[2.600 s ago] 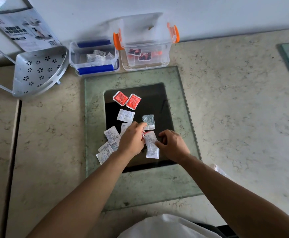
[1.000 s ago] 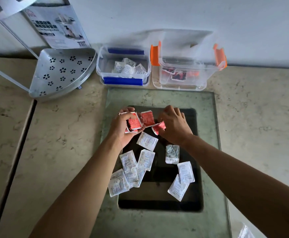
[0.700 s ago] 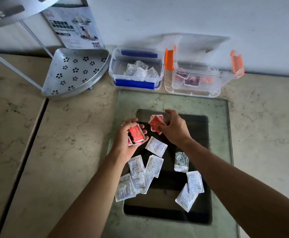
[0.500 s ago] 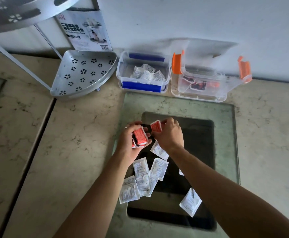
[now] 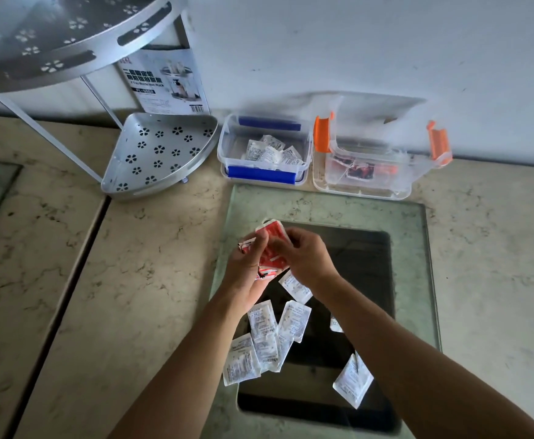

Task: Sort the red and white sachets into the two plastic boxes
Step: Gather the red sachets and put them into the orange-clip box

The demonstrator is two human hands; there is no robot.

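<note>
Red sachets (image 5: 272, 248) are bunched between both hands above the far left corner of the dark panel (image 5: 364, 264). My left hand (image 5: 243, 270) grips them from the left and my right hand (image 5: 307, 258) pinches them from the right. Several white sachets (image 5: 269, 337) lie scattered on the panel under my forearms; one more (image 5: 353, 383) sits near the right arm. At the wall, the blue-clip box (image 5: 264, 177) holds white sachets and the orange-clip box (image 5: 367, 188) holds red ones.
A glass board (image 5: 322, 204) surrounds the dark panel on the marble counter (image 5: 132, 280). A perforated metal corner shelf (image 5: 158, 153) stands at the back left, with its printed card (image 5: 164, 80) against the wall. A seam (image 5: 69, 280) runs through the counter on the left.
My right hand picked up red sachets and brought them to the ones in my left hand; both hands now hold the bunch together. The view has shifted, so everything sits lower and further right.
</note>
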